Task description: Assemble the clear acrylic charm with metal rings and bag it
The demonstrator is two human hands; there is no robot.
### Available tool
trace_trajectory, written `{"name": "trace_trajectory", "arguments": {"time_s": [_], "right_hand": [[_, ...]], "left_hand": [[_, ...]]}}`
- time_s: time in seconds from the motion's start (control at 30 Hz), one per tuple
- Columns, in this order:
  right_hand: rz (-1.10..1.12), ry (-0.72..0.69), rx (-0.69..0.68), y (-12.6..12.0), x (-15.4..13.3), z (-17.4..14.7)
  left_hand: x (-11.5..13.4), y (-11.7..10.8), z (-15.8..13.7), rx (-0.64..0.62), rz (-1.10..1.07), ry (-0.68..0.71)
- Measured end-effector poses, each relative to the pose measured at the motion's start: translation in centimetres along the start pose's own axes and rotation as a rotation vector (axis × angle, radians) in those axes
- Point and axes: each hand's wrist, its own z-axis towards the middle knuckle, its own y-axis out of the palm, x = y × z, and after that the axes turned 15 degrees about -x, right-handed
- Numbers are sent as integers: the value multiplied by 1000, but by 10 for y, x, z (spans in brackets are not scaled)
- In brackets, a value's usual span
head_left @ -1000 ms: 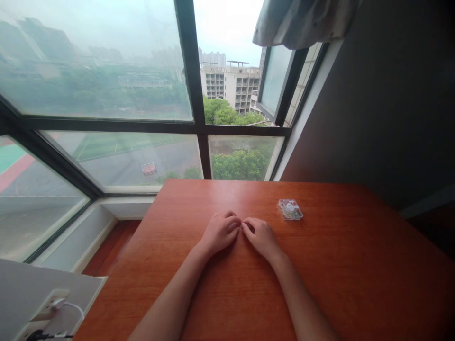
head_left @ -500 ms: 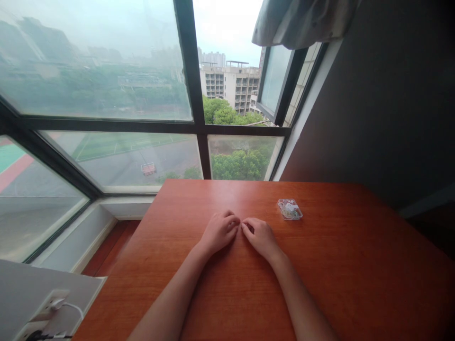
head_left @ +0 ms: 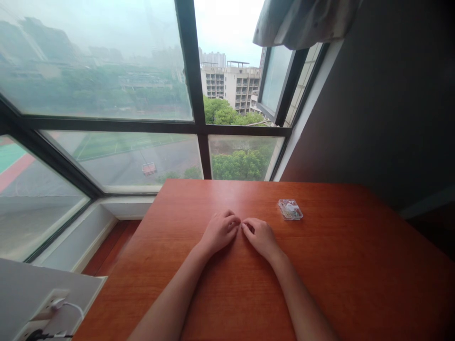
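Near the middle of the reddish-brown wooden table (head_left: pixel 320 279), my left hand (head_left: pixel 220 230) is closed, thumb and fingers pinched. Just to its right, my right hand (head_left: pixel 259 235) is closed in a pinch as well, fingers curled round to the thumb. The fingertips of both hands almost meet. Anything between them is too small to make out. A small clear plastic box (head_left: pixel 290 209) with small pale items in it lies on the table, right of and beyond my right hand.
A large window with a dark frame (head_left: pixel 201 128) stands behind the table. A grey curtain (head_left: pixel 305 23) hangs at the upper right beside a dark wall (head_left: pixel 384 104). At the lower left, a white plug (head_left: pixel 57 304) sits in a wall socket.
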Motion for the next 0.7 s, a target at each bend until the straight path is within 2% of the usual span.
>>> {"name": "trace_trajectory", "arguments": {"time_s": [0.7], "right_hand": [[-12,8,-8,-1,-1,0]], "left_hand": [[2,-2,0,-2,-10,0]]}}
